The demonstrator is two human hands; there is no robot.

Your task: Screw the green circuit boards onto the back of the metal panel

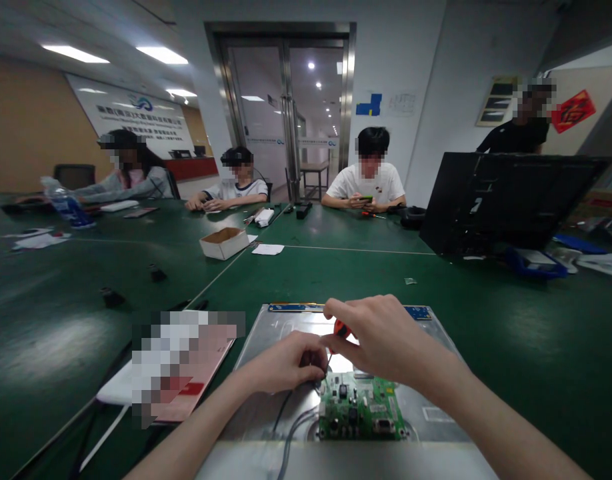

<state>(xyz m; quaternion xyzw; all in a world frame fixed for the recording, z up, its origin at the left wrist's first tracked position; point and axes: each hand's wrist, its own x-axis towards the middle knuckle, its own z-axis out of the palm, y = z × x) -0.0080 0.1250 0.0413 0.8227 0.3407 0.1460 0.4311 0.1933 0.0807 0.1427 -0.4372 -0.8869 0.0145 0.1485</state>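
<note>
My right hand (383, 337) is closed around the red and black handle of a screwdriver (341, 328), whose thin shaft points down at the upper left corner of a green circuit board (361, 408). Beside that shaft, my left hand (292, 362) has its fingers pinched together at the same corner; what they hold is hidden. The board lies on a silvery metal back panel (439, 393) of a flat screen. Along the panel's far edge runs a narrow blue circuit strip (419, 313), partly covered by my right hand. Grey cables (287, 443) lead off the board's left side.
Left of the panel lie a pink and white packet (186, 373) and black cables. Farther off stand a small open cardboard box (225, 244), a water bottle (69, 203) and a large black monitor (506, 200). Several people are around the green table (336, 270).
</note>
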